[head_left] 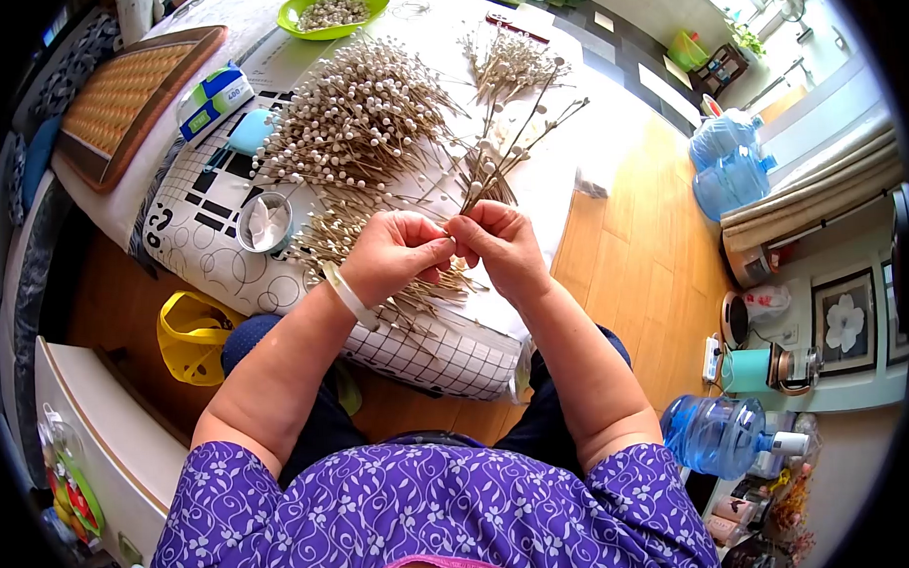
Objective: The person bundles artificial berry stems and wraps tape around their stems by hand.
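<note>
Both hands meet at fingertip level over the near edge of the table. My left hand (398, 254), with a pale bracelet (350, 296) on its wrist, is pinched closed. My right hand (500, 244) pinches right beside it, thumb and forefinger together. Whatever lies between the fingertips is too small to make out. Dark branching twigs (520, 141) stand out just beyond my right hand; whether it touches them I cannot tell. Left of them spreads a big heap of thin stems with white bead-like buds (363, 102). More budded stems (338, 233) lie beside and partly under my left hand.
A bowl with white pieces (265, 222), a blue case (253, 132) and a tissue pack (215, 99) are on the left. A green bowl of buds (333, 12) stands at the back, near another budded bunch (507, 64). A yellow bag (194, 336) sits below left.
</note>
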### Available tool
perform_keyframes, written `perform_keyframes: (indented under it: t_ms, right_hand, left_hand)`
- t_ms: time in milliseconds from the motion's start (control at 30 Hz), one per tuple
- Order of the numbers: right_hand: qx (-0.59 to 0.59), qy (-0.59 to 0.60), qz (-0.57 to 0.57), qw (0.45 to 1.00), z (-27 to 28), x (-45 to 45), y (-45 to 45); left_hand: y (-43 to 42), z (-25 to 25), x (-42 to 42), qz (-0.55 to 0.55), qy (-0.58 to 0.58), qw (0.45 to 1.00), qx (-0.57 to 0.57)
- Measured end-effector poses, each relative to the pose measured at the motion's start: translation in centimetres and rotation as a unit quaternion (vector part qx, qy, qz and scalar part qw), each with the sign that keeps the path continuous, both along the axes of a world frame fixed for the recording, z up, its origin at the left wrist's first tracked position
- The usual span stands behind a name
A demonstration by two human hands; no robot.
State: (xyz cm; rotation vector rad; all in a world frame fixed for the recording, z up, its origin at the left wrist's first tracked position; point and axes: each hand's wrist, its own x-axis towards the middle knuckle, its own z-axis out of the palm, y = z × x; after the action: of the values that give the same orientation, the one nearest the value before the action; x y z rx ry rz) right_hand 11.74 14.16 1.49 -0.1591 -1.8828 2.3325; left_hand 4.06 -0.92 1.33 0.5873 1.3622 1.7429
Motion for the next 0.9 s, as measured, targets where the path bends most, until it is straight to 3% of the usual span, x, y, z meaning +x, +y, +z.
perform_keyframes:
  t_ms: [100,233,300,433,800,900]
  right_hand:
    - [0.001,0.014,-0.005,1.000,0.4,0.1,-0.1]
    - [0.015,0.014,-0.003,1.000,0.3,0.0,-0.3]
    - [0.047,-0.023,-0.008,0.999,0.5,0.0,-0.1]
    - [0.095,0.041,-0.010,0.995,0.2,0.1,-0.3]
    - [0.041,-0.009,0.007,0.999,0.4,0.3,0.2]
    - [0.054,0.022,0.002,0.998,0.5,0.3,-0.4]
  left_hand:
    - [-0.3,0.9,-0.3,-0.051,-0.044,0.997,-0.023]
    - [-0.3,0.0,-0.5,-0.057,0.003,0.998,-0.014]
    - [-0.3,-0.2,-0.4,-0.013,0.049,0.999,-0.005]
    - [-0.3,-0.3,-0.1,0.013,0.071,0.997,0.011]
    - [-0.3,0.0,0.5,0.015,0.080,0.996,0.027]
    - [-0.1,-0.1,0.8,0.059,0.100,0.993,0.014]
